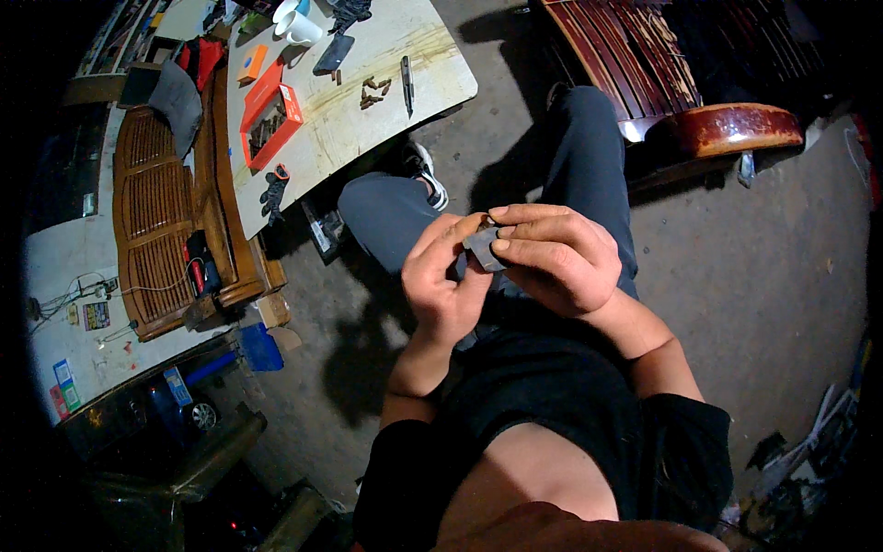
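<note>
Above my lap, my left hand (440,276) and my right hand (563,259) meet around a small flat grey piece (485,248), perhaps sandpaper or sheet metal. The left thumb and fingers pinch its left side, while the right fingertips press on its right and upper edge. A small dark bit (488,222) shows between the fingertips at the top; its kind is too small to make out. On the white table (345,129) ahead to the left lie several short brown pieces (374,90) and a dark pen-like tool (407,86).
An open orange box (292,103) of small dark pieces stands on the table, near a white mug (299,29) and a dark glove (273,191). A slatted wooden chair back (152,221) leans at the left. Wooden furniture with a rounded arm (736,129) stands at the far right.
</note>
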`<state>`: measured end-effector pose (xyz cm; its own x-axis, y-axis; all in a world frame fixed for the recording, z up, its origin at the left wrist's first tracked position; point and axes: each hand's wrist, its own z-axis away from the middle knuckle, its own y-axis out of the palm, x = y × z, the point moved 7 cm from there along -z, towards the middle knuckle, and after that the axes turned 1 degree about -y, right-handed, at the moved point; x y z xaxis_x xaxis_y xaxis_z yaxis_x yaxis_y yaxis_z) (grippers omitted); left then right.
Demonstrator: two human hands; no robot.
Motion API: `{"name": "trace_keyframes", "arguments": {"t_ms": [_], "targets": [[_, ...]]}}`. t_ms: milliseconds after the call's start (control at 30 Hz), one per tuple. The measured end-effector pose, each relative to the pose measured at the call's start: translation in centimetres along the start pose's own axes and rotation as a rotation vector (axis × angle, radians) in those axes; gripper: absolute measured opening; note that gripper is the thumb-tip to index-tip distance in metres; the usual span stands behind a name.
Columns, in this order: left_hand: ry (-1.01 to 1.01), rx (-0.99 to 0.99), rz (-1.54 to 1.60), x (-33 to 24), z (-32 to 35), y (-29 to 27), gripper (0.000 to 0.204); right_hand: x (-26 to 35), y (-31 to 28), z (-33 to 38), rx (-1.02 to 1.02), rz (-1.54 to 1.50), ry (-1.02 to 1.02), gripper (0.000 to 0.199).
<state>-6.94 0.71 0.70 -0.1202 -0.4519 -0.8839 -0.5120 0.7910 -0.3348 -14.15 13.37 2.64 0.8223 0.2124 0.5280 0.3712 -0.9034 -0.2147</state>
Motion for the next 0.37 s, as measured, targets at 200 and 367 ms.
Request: {"name": "trace_keyframes", "arguments": {"t_ms": [200,367], "targets": [[0.031,-0.027,-0.110,-0.7,0.2,0.0,0.025,0.1,-0.1,-0.2,0.004,-0.011,0.013,0.023],[0.029,-0.002,-0.062,-0.5,0.0,0.0,0.027,0.2,0.0,-0.3,0.014,-0.008,0.033,0.023]]}}
